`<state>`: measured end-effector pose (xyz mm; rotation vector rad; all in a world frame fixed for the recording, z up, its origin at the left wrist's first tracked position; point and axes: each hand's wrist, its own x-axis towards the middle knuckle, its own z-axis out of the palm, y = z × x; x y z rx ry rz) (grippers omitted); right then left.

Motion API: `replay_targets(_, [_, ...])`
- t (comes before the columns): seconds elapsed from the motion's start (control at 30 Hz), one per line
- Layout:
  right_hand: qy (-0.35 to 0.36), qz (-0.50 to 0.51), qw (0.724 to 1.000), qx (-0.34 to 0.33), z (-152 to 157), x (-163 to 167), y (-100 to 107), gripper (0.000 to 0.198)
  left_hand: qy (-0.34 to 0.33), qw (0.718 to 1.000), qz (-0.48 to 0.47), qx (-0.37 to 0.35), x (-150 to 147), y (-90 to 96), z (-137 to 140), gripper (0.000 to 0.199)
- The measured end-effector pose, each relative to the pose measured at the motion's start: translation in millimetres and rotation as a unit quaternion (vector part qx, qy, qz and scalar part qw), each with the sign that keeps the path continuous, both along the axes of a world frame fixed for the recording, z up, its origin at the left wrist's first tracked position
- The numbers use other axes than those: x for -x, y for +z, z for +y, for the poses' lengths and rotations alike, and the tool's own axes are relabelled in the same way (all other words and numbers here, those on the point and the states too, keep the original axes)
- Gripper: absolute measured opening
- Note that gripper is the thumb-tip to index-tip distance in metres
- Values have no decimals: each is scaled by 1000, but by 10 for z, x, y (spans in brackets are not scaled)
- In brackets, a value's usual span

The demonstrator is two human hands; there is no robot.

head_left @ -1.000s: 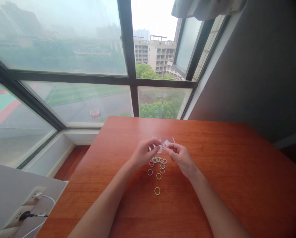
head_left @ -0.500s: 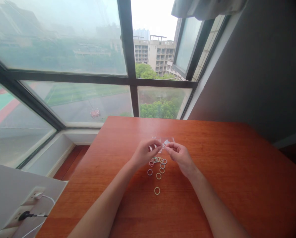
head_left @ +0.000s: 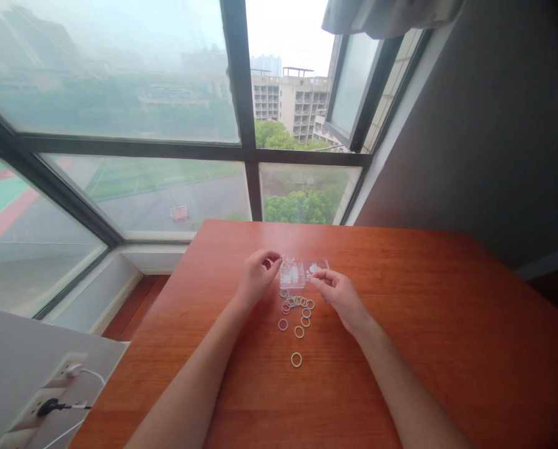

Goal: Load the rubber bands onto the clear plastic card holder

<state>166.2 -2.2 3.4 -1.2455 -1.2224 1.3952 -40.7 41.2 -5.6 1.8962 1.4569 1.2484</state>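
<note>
A small clear plastic box lies on the table with its lid folded out to the right. My left hand is at the box's left edge, thumb and forefinger pinched on a pale hair tie over the back left corner. My right hand pinches the near left part of the lid, close to where it joins the box. Several pastel hair ties lie in a loose cluster in front of the box. A yellowish one is nearest me.
The brown wooden table ends at the windows. A dark wall slopes down on the right. At lower left, wall sockets hold a white plug and a black plug with cables.
My left hand has moved left and slightly back, away from my right hand, uncovering the box and a hair tie before it. My right hand has stayed in place.
</note>
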Motion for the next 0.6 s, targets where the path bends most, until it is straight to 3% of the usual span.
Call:
replay_targets(0.37, [31, -34, 999, -12, -7, -5, 32, 36, 0, 1000, 2, 6, 15, -49, 13, 15])
replay_targets(0.5, [108, -102, 988, -50, -59, -22, 98, 25, -3, 1000, 1, 7, 18, -27, -8, 16])
replay_targets(0.6, [186, -190, 959, -97, -137, -17, 142, 15, -4, 1000, -1, 12, 18, -21, -17, 16])
